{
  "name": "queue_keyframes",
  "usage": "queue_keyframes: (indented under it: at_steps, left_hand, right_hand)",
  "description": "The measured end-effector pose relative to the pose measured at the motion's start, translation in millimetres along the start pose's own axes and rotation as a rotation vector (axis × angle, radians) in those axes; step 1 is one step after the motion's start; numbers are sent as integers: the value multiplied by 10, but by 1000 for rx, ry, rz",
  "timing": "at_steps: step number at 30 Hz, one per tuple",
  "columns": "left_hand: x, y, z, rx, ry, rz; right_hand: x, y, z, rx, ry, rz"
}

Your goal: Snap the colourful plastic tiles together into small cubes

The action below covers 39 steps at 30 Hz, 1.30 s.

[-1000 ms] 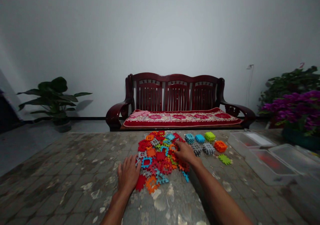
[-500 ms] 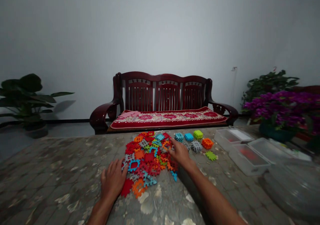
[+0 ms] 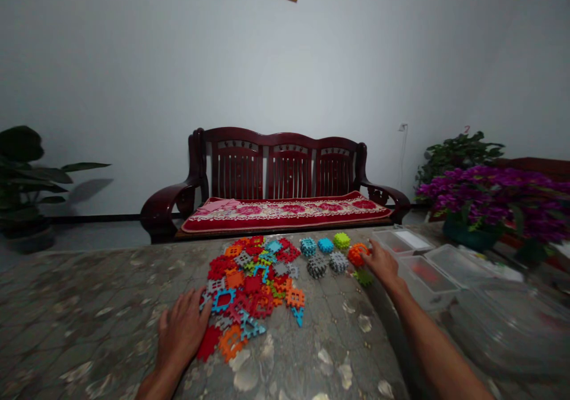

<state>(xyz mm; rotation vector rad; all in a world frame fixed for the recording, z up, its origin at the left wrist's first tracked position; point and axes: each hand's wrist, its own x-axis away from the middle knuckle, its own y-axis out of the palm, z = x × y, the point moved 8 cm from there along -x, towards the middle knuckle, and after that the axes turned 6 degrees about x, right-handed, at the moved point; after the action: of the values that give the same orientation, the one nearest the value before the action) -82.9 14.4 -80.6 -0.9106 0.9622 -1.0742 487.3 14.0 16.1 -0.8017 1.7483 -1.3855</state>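
Orange clump of plastic tiles (image 3: 357, 254) sits right of the big tile pile (image 3: 249, 284), with the right hand (image 3: 380, 263) at it, fingers apart, contact unclear. Looks light and fairly stiff, so grab it by the edges. Left hand (image 3: 178, 329) lies open on the pile's near left edge.

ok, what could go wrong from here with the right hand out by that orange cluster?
The right hand is at the orange block cluster, just above a green piece; it might knock that piece, possibly over the table edge. The left hand sits beside the loose pile of interlocking pieces, so a slip could scatter them.
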Motion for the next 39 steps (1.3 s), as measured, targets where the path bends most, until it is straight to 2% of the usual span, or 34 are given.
queue_keyframes:
  at_steps: [5,18,23,25,27,32,35,39]
  left_hand:
    - [3,-5,4,-18,-4,-14]
    - [13,-17,15,-29,-2,-23]
    - [43,-59,53,-33,-13,-35]
    - [55,-81,72,-30,-18,-38]
    - [64,-100,83,-22,-26,-38]
    - [79,-119,93,5,-16,-37]
    - [89,-117,82,21,-10,-31]
    - [96,-113,62,52,-13,-22]
  right_hand:
    - [-9,76,-23,56,-4,-18]
    - [-12,86,-113,85,-4,-38]
    - [55,-54,-227,31,-83,81]
    - [120,-98,-366,-67,-152,112]
    - [235,-86,-590,-212,-255,91]
    - [839,90,-1402,-476,-641,-36]
    - [1288,209,-1838,-494,-853,-113]
    - [1719,252,-2249,-351,-1074,-165]
